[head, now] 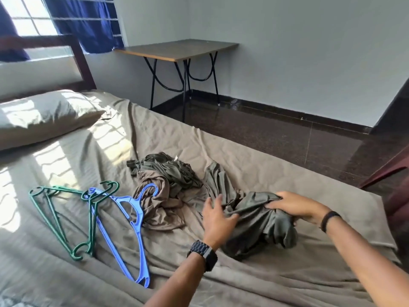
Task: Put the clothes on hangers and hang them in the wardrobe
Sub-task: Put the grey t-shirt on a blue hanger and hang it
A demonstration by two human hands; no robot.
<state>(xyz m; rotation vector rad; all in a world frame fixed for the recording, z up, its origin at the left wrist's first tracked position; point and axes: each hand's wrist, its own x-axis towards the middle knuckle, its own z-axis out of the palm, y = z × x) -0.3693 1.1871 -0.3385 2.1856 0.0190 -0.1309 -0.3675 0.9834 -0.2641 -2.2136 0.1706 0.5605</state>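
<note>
Gripping a bunched fold of the dark olive garment [256, 220], your right hand [292, 206] sits at about 3 o'clock on the cloth, fingers curled into it. Your left hand [218, 220] lies at 9 o'clock of the same bundle, fingers spread and loose, thumb tucked at a fold; whether it pinches, you cannot tell.

- Garment: thin, limp knit, matte, heavily creased. Long axis runs from your hands toward 11 o'clock, tailing into the heap.
- Heap of clothes [163, 191]: brownish and olive jersey, tangled, at 11 o'clock of your left hand, near it.
- Blue hanger [127, 220]: rigid plastic, flat, hook resting on the heap, at 9 o'clock; left hand nearer.
- Green hangers [66, 216]: thin, stacked, farther out at 9 o'clock.
- Bed sheet [110, 251]: taupe, wrinkled, under everything.

Wardrobe: not in view.
</note>
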